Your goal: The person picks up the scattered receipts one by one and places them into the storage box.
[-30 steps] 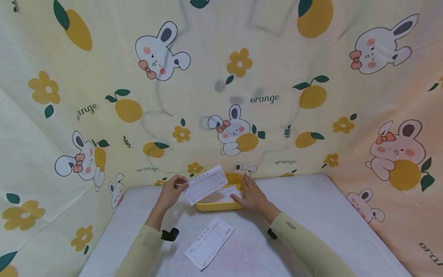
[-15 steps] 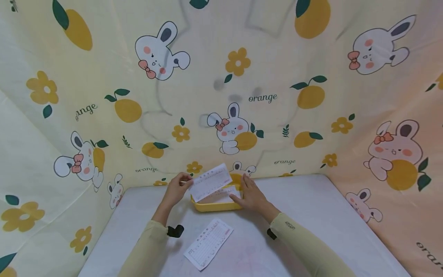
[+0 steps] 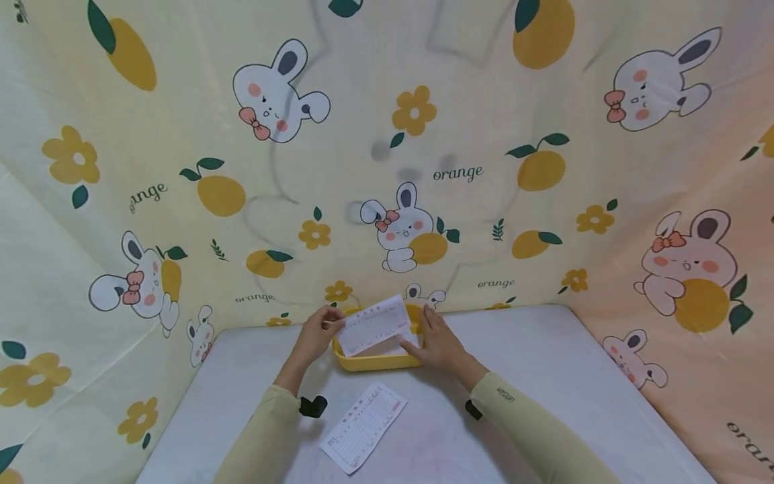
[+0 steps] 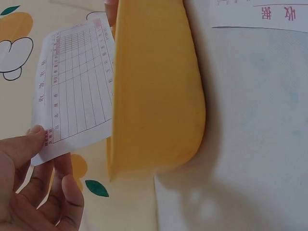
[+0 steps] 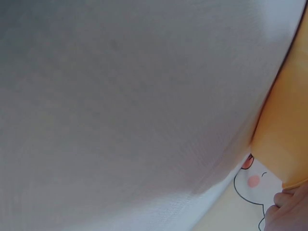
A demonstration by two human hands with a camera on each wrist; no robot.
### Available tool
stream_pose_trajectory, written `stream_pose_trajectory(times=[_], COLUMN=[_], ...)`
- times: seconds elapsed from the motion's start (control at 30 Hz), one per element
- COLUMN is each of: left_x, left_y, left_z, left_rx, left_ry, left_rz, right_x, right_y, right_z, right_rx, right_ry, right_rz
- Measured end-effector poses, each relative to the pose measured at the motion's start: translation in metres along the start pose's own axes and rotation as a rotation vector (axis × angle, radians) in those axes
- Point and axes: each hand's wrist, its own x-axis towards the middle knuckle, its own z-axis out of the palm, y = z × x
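Observation:
In the head view my left hand [image 3: 317,334] pinches a white printed receipt slip [image 3: 376,325] by its left end, between thumb and fingers. The slip is tilted over a yellow plastic bin [image 3: 377,364], its lower edge inside the rim. Behind it, another paper [image 3: 392,345] lies in the bin, mostly hidden. My right hand [image 3: 444,341] grips the bin's right end, thumb over the near rim. The left wrist view shows the held slip's ruled grid with red print [image 4: 77,82] beside the bin wall [image 4: 154,91]. Knuckles of the right hand [image 5: 291,211] show at the rim in the right wrist view.
A second receipt slip [image 3: 364,428] lies flat on the white tabletop [image 3: 514,376], nearer me than the bin. A cream cloth [image 3: 338,154] printed with rabbits and oranges rises behind and at both sides of the table.
My left hand has moved right and slightly lower with the receipt slip, which now dips into the bin and covers more of the paper inside. The right hand keeps its place.

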Motion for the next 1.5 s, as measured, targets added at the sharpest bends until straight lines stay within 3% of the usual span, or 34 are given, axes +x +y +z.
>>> stream_pose_trajectory(times=[1.13,1.5], left_x=[-0.002,-0.003], left_y=[-0.013,-0.012], left_z=[0.018,0.019], left_rx=[0.087,0.112], left_ry=[-0.074,-0.069], left_rz=[0.021,0.028], right_x=[-0.001,-0.001], right_y=[-0.002,-0.001], right_z=[0.000,-0.001], right_rx=[-0.015,-0.028], right_ry=[-0.031,-0.025], right_rz=[0.026,0.009])
